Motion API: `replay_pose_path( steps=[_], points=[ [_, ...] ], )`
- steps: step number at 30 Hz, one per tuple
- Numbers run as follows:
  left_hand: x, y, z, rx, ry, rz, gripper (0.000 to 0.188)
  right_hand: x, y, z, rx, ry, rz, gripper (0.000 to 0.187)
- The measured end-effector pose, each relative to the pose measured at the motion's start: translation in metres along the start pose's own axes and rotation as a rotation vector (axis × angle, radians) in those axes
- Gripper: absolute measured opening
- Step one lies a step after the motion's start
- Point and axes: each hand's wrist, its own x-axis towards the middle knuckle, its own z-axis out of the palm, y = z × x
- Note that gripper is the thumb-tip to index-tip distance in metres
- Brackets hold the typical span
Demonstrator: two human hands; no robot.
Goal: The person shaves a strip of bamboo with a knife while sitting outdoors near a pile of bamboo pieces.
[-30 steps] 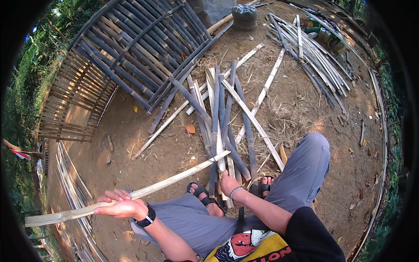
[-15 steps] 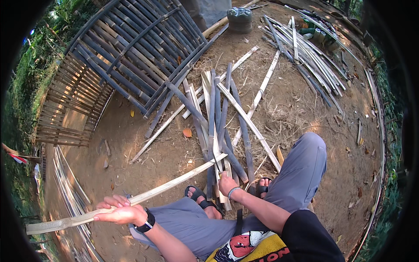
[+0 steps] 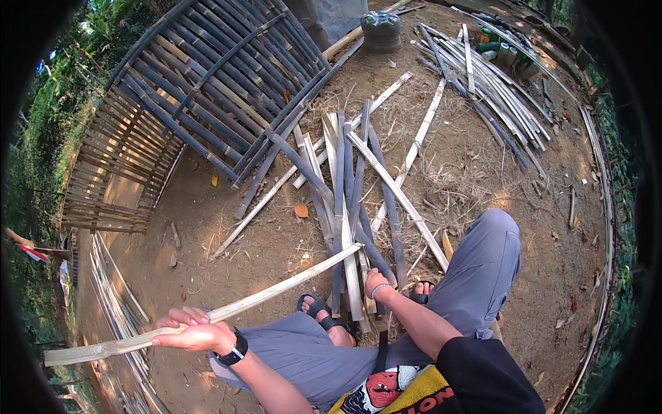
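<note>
The trousers point(image 3: 477, 270) are grey, the sandals point(image 3: 334, 322) black.

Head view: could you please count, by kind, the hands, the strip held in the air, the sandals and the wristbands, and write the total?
Hands: 2 (left hand, right hand)
Held strip, in the left hand's grip: 1
Sandals: 2 (left sandal, right sandal)
Wristbands: 2 (left wristband, right wristband)
Total: 7

A long, slender pale bamboo strip point(image 3: 276, 292), held aslant and greyer beyond a node near its left end, stretches from the lower left of the frame to just below center.
</note>
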Motion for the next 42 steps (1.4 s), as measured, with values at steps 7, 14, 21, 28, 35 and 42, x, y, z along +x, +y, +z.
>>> replay_pose_path(
  steps=[7, 14, 21, 28, 35, 42],
  points=[
    [0.01, 0.0, -0.018, -0.321, -0.406, -0.063, 0.055, -0.104, -0.086, -0.038, 0.032, -0.01, -0.506, 0.028],
    [0.014, 0.005, -0.035, -0.55, -0.788, -0.259, 0.05, -0.1, -0.063, -0.046, -0.048, 0.005, -0.435, 0.03],
    [0.019, -0.002, -0.036, -0.735, -1.018, -0.292, 0.047, -0.074, -0.064, -0.05, -0.047, 0.114, -0.353, 0.033],
    [0.021, -0.003, -0.039, -0.821, -1.084, -0.309, 0.046, -0.081, -0.076, -0.065, -0.139, 0.018, -0.405, 0.029],
    [0.018, 0.001, -0.037, -0.861, -1.125, -0.323, 0.044, -0.099, -0.088, -0.072, -0.184, -0.036, -0.404, 0.022],
    [0.01, -0.001, -0.028, -0.922, -1.146, -0.344, 0.044, -0.024, -0.023, -0.048, -0.188, 0.092, -0.257, 0.023]
  ],
)
